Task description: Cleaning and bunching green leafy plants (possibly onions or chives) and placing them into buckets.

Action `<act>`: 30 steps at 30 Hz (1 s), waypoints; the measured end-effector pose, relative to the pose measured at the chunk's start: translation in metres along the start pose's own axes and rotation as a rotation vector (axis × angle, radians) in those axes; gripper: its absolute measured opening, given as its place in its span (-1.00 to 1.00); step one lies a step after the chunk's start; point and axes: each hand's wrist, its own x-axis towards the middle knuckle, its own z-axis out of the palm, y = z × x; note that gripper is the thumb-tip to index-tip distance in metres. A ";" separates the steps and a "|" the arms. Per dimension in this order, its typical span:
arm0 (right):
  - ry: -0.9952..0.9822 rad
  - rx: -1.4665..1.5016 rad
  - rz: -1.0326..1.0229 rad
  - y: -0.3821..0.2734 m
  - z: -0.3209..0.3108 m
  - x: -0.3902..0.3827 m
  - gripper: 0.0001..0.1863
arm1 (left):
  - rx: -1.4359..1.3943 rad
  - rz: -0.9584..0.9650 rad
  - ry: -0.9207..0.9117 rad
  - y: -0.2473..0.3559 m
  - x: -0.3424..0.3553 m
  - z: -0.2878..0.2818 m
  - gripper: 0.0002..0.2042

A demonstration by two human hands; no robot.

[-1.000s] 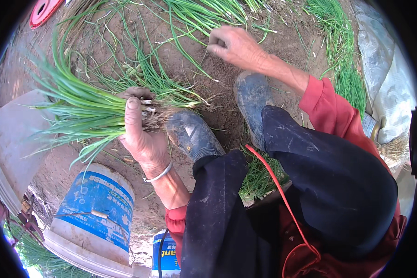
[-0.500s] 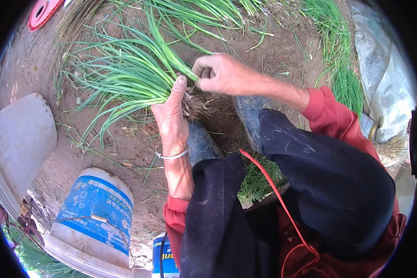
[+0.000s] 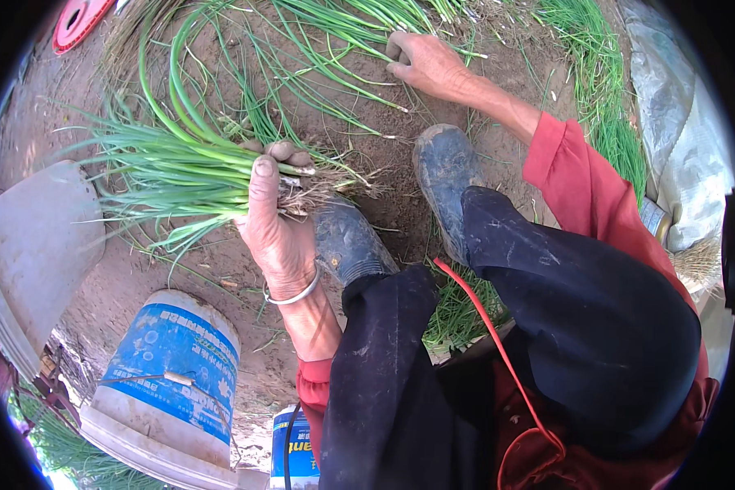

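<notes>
A thick bunch of green onions (image 3: 196, 175) is gripped in my left hand (image 3: 273, 237), thumb across the white stems and fingers wrapped behind. Its leaves fan out to the left, and its dirty roots point right, above my left boot (image 3: 347, 237). Farther off, my right hand (image 3: 429, 65) reaches to the loose green onions (image 3: 335, 33) spread on the soil. Its fingers are curled closed at the stems there; the fingertips are partly hidden.
At the left lie a grey-white bucket (image 3: 45, 245) and a blue-and-white bucket (image 3: 171, 367). A smaller blue container (image 3: 294, 449) sits below. Cut greens (image 3: 592, 82) and a pale plastic sheet (image 3: 678, 131) lie at right. My right boot (image 3: 449, 175) stands on the soil (image 3: 400, 216).
My right hand has left the bunch and moved up and right to the loose onions. My left hand has shifted slightly left with the bunch, which now includes long bent leaves.
</notes>
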 end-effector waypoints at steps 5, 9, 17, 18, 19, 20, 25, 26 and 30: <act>-0.174 0.528 0.213 -0.043 -0.016 -0.024 -0.71 | 0.142 -0.164 0.089 -0.027 0.013 -0.007 -0.69; -0.334 0.731 -0.023 -0.091 -0.005 -0.062 -0.78 | 0.217 -0.153 0.074 -0.042 0.012 -0.010 -0.75; -0.002 -0.015 -0.144 -0.019 0.012 -0.039 -0.79 | 0.105 0.022 0.070 -0.028 0.003 -0.007 -0.73; -0.003 -0.004 -0.150 -0.019 0.014 -0.038 -0.79 | 0.113 0.028 0.077 -0.021 0.003 -0.008 -0.73; -0.079 -0.001 -0.112 -0.017 0.014 -0.037 -0.81 | 0.108 0.035 0.098 -0.016 0.004 -0.008 -0.74; -0.158 0.001 -0.078 -0.023 0.012 -0.035 -0.83 | 0.100 0.044 0.123 -0.012 0.003 -0.011 -0.74; -0.356 0.188 0.004 -0.047 0.008 -0.043 -0.83 | 0.117 -0.007 0.189 -0.027 0.003 -0.017 -0.72; -0.369 0.038 -0.051 -0.047 0.014 -0.047 -0.82 | 0.126 0.006 0.198 -0.029 0.004 -0.018 -0.71; -0.372 -0.043 -0.073 -0.044 0.021 -0.049 -0.76 | 0.124 0.003 0.193 -0.026 0.004 -0.020 -0.72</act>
